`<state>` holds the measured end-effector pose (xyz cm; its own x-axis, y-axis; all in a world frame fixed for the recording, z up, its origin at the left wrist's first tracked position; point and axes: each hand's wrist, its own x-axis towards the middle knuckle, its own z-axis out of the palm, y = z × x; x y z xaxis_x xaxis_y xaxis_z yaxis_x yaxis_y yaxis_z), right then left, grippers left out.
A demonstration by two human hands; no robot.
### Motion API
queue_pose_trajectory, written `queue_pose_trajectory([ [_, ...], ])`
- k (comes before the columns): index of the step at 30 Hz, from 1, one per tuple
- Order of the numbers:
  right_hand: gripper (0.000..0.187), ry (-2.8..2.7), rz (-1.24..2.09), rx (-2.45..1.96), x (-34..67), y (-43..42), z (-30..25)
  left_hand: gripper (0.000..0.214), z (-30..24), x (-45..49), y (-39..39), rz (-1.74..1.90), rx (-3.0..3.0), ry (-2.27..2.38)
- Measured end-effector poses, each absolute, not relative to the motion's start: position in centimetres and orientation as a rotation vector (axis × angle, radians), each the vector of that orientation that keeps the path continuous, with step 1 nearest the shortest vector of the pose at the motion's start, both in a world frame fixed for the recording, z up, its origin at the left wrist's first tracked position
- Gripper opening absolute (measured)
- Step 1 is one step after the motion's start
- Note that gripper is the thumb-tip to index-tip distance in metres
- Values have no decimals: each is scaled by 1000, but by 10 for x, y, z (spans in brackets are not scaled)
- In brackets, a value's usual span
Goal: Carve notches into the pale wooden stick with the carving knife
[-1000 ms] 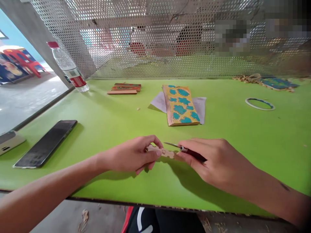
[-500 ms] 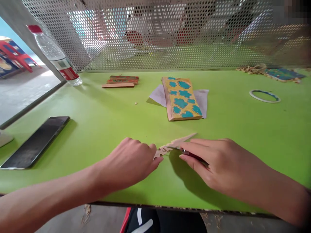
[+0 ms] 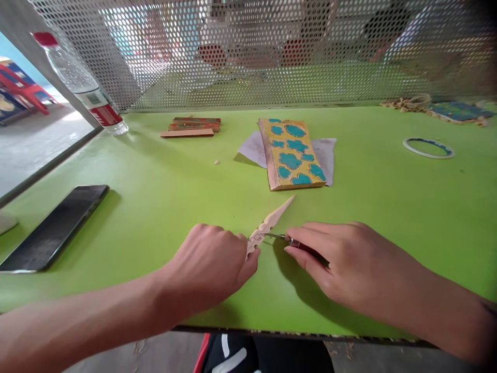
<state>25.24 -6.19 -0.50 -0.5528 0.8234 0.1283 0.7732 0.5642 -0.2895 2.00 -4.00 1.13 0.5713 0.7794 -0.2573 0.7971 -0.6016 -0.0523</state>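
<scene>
My left hand [image 3: 212, 264] is closed on the near end of a thin pointed wooden piece [image 3: 272, 221], which lies on the green table [image 3: 155, 197] and points away to the right. My right hand [image 3: 341, 264] grips a small carving knife [image 3: 287, 240] with a dark red handle. The knife's blade tip touches the wooden piece close to my left fingertips.
A yellow block with blue-green cloud shapes [image 3: 292, 159] lies on paper behind the hands. Painted wooden strips [image 3: 192, 127] and a water bottle [image 3: 83, 88] stand at the back left, a black phone [image 3: 54, 225] at the left, a ring [image 3: 427, 147] at the right. Perforated metal mesh [image 3: 272, 52] closes the back.
The wooden piece was turned from lying crosswise between my hands to pointing away to the right. My left hand rolled palm-down over its end. The knife stayed at the piece.
</scene>
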Motion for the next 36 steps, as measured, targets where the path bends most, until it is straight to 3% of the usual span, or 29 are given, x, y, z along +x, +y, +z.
queue_pose_trajectory([
  [21,23,-2568,429,-1413,249,-63,-4,53,24,18,-43,-397,2613,1352],
  [36,25,-2606,323,-1485,241,-71,-6,52,26,19,-47,-363,2576,1367],
])
